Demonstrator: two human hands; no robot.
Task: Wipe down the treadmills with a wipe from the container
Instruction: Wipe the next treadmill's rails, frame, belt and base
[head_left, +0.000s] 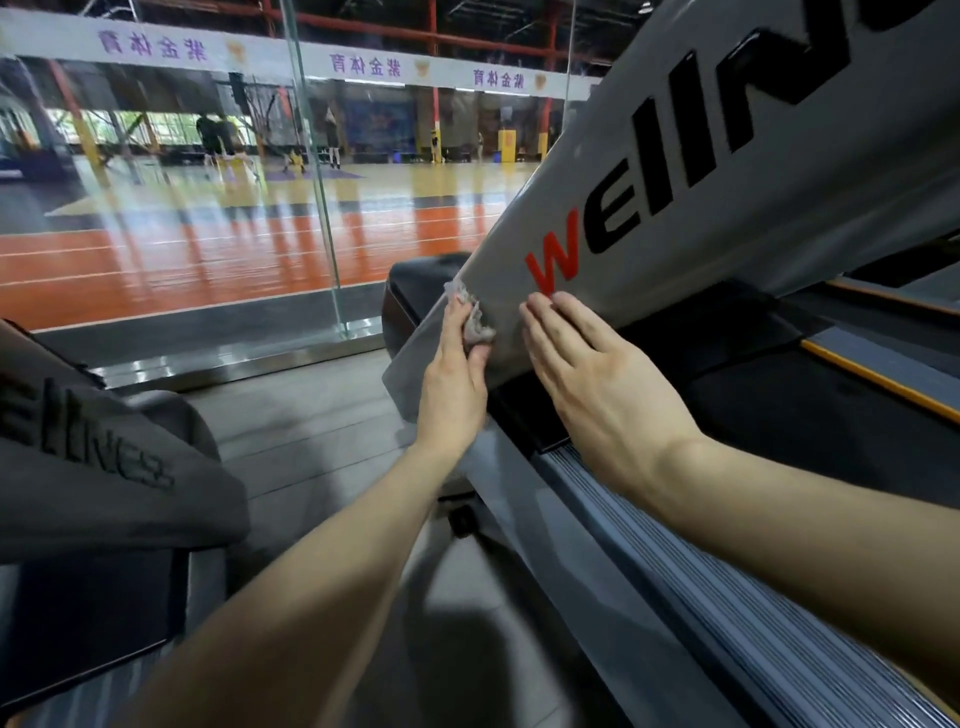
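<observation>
Grey glossy treadmill upright (675, 249), left hand (452, 379) grip clamped on crumpled wipe (475, 325), right hand (597, 379) spread flat

Left hand (453, 384) pinches; right hand (602, 379) lies flat.

Grey tiled floor (311, 441) beneath you. Your landmark, the light grey treadmill with a slanted, lettered upright (727, 208), stands on it. A second, dark grey treadmill (104, 467) stands on the floor beside the landmark, across an aisle of tiles. Beyond the landmark's front end, a clear glass partition (208, 234) rises from a polished metal floor rail (234, 358).
</observation>
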